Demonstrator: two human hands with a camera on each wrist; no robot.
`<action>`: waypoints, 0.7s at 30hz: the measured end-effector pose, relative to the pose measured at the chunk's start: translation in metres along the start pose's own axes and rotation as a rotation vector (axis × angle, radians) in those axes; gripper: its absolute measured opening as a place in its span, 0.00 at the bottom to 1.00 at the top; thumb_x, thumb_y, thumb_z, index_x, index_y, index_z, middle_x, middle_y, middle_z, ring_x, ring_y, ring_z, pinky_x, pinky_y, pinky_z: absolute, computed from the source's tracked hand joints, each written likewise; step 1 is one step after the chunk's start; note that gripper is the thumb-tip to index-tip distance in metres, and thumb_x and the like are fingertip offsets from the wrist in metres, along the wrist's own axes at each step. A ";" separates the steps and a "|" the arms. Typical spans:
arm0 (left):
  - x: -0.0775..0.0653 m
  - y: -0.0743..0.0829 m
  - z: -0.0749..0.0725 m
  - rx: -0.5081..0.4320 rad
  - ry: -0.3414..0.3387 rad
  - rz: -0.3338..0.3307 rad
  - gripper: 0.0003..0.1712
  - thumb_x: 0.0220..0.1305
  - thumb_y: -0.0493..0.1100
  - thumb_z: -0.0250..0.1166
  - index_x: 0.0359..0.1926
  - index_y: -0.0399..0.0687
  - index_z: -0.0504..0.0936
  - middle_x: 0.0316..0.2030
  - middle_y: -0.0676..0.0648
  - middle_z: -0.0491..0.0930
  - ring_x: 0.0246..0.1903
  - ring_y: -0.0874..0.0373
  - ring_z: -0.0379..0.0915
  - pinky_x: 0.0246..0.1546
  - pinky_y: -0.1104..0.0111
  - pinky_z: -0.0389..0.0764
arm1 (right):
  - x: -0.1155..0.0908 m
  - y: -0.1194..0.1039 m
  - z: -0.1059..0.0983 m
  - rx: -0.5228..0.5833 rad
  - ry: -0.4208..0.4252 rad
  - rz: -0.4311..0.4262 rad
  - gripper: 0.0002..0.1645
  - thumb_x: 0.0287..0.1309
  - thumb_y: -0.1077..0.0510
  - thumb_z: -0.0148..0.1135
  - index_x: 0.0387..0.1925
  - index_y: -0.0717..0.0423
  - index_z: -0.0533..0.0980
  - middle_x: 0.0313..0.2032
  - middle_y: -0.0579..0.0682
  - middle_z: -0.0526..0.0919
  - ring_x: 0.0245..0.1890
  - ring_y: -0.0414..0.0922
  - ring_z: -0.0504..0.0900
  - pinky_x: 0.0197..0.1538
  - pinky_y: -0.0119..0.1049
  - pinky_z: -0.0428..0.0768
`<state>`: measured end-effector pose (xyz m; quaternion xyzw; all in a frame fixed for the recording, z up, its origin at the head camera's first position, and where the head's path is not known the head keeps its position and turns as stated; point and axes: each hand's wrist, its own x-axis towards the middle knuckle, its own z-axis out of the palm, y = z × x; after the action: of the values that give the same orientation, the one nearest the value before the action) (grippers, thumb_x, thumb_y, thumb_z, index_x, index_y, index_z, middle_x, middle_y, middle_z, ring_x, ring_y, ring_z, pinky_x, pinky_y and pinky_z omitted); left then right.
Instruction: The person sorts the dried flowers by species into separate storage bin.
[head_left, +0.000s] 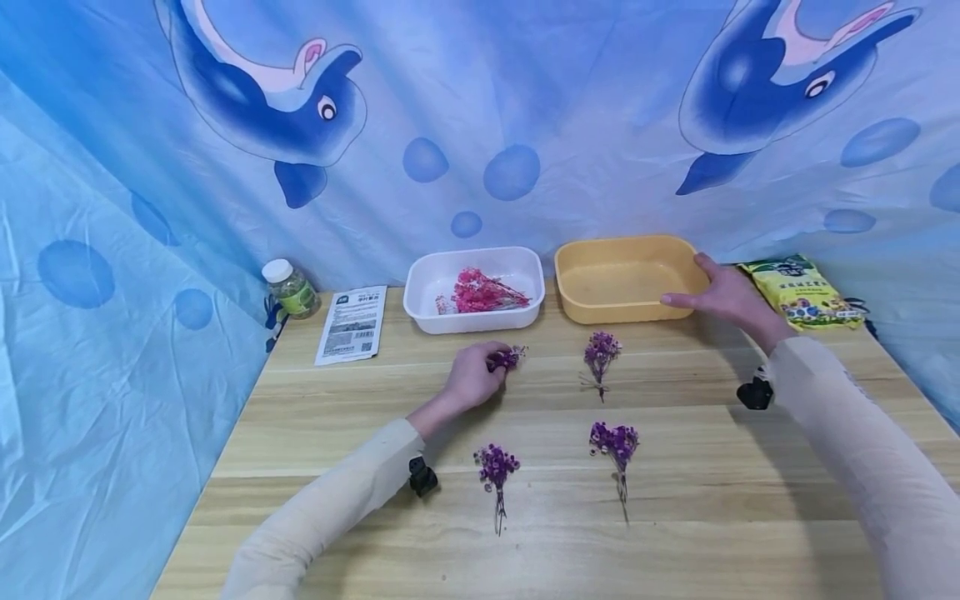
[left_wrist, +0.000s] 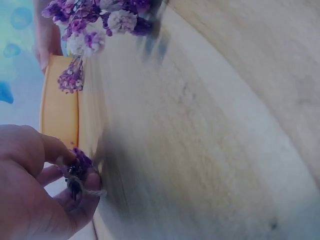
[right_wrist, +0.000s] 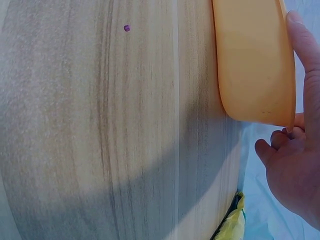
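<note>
My left hand (head_left: pixel 477 375) pinches a small bunch of purple dried flowers (head_left: pixel 510 357) just in front of the white tray. In the left wrist view a tie of string (left_wrist: pixel 94 192) shows on the stems between the fingers. My right hand (head_left: pixel 731 293) grips the right end of the yellow plastic tray (head_left: pixel 633 314), thumb at its front rim; nothing lies in that tray. Three more purple bunches lie on the table: one below the yellow tray (head_left: pixel 602 358), one nearer on the right (head_left: pixel 617 446) and one nearer on the left (head_left: pixel 497 471).
Pink dried flowers (head_left: pixel 483 292) lie in the white tray (head_left: pixel 474 323). To its left are a white printed packet (head_left: pixel 351 325) and a lidded jar (head_left: pixel 292 289). A yellow-green bag (head_left: pixel 804 293) sits at the right, before a blue dolphin-print curtain (head_left: pixel 570 125).
</note>
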<state>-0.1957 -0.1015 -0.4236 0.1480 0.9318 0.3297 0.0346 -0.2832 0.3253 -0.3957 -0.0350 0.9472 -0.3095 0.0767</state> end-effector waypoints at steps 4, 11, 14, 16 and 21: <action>0.000 0.000 -0.001 -0.071 0.003 -0.013 0.25 0.62 0.29 0.64 0.62 0.34 0.77 0.52 0.36 0.82 0.49 0.44 0.80 0.53 0.58 0.81 | 0.000 -0.001 0.000 -0.002 0.001 -0.005 0.77 0.51 0.25 0.66 0.76 0.64 0.31 0.74 0.74 0.42 0.70 0.74 0.47 0.68 0.69 0.51; -0.001 0.003 -0.003 -0.221 -0.023 -0.037 0.27 0.63 0.28 0.64 0.63 0.35 0.76 0.48 0.36 0.83 0.40 0.49 0.81 0.37 0.66 0.85 | -0.001 0.000 0.001 -0.005 -0.004 -0.003 0.77 0.52 0.25 0.66 0.76 0.63 0.31 0.74 0.74 0.41 0.70 0.74 0.46 0.68 0.69 0.51; 0.000 0.005 -0.004 -0.302 -0.050 -0.054 0.28 0.63 0.28 0.63 0.65 0.38 0.75 0.47 0.36 0.82 0.36 0.51 0.80 0.30 0.67 0.85 | -0.001 0.001 0.002 -0.014 0.002 -0.005 0.77 0.51 0.24 0.65 0.77 0.64 0.31 0.73 0.75 0.42 0.70 0.75 0.47 0.68 0.69 0.51; 0.002 0.007 -0.006 -0.341 -0.063 -0.060 0.30 0.64 0.28 0.63 0.67 0.40 0.74 0.48 0.37 0.82 0.37 0.51 0.80 0.33 0.67 0.86 | 0.000 0.001 0.002 -0.019 0.005 -0.006 0.77 0.51 0.24 0.65 0.77 0.64 0.32 0.73 0.75 0.42 0.70 0.75 0.47 0.68 0.69 0.51; 0.009 0.017 -0.011 -0.387 -0.075 -0.059 0.31 0.63 0.28 0.64 0.68 0.39 0.72 0.49 0.37 0.81 0.47 0.48 0.80 0.47 0.65 0.83 | 0.000 0.000 0.001 -0.021 0.004 -0.007 0.77 0.52 0.25 0.65 0.77 0.63 0.31 0.74 0.74 0.42 0.70 0.74 0.47 0.68 0.69 0.51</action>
<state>-0.2019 -0.0928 -0.4041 0.1231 0.8530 0.4959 0.1066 -0.2829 0.3253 -0.3965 -0.0388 0.9504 -0.2996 0.0734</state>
